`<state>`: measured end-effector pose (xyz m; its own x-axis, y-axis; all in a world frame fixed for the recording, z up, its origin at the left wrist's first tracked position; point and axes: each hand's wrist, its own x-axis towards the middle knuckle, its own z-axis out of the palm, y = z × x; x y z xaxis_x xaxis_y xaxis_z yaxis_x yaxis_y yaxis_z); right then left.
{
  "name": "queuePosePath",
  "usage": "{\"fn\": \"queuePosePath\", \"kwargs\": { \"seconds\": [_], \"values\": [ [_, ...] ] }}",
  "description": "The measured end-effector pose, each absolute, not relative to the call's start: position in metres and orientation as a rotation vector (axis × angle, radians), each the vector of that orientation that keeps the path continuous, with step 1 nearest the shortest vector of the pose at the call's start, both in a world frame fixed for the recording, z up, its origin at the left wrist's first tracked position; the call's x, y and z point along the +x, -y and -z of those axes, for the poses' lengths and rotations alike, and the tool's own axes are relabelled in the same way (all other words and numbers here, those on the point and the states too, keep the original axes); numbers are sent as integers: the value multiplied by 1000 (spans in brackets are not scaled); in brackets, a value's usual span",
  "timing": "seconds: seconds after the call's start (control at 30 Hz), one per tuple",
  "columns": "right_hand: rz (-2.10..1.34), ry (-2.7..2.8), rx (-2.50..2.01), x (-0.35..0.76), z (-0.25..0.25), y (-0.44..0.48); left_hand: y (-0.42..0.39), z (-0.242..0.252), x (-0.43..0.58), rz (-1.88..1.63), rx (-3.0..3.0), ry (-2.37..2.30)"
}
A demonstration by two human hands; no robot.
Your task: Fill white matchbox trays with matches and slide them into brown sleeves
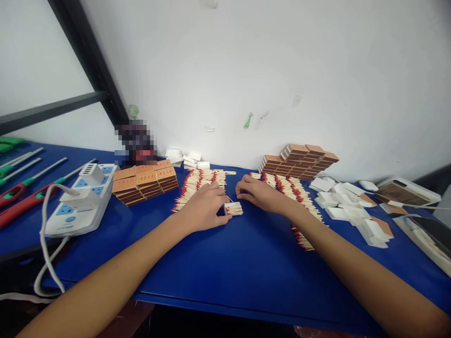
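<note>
My left hand (207,206) is closed around the left end of a small white matchbox tray (234,209), its thumb at the near side. Several matches with red heads lie inside the tray. Just right of it, my right hand (254,190) is curled with thumb and fingertips together; whatever they pinch is too small to make out. Behind my left hand spreads a pile of matches (197,180) in rows. Another long pile of matches (299,195) runs beneath and beside my right forearm, which hides part of it.
Stacked orange matchboxes (146,180) stand left, with more matchboxes (299,160) against the wall. White trays lie in a heap (348,202) at right and a small group (190,158) at the back. A power strip (84,202) with cables and red-green lighters (31,204) occupy the left.
</note>
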<state>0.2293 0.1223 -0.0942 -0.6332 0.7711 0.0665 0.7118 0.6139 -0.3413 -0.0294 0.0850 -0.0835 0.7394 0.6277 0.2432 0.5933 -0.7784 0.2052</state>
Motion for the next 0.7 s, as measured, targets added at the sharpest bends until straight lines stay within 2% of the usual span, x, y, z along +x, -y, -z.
{"fn": "queuePosePath", "kwargs": {
  "seconds": [0.27, 0.7],
  "values": [
    [-704, 2619, -953, 218, 89, -115, -82, 80, -30, -397, 2822, -906],
    [-581, 2563, -1138, 220, 77, -94, -87, 86, -32, -455, 2856, -993]
  ]
}}
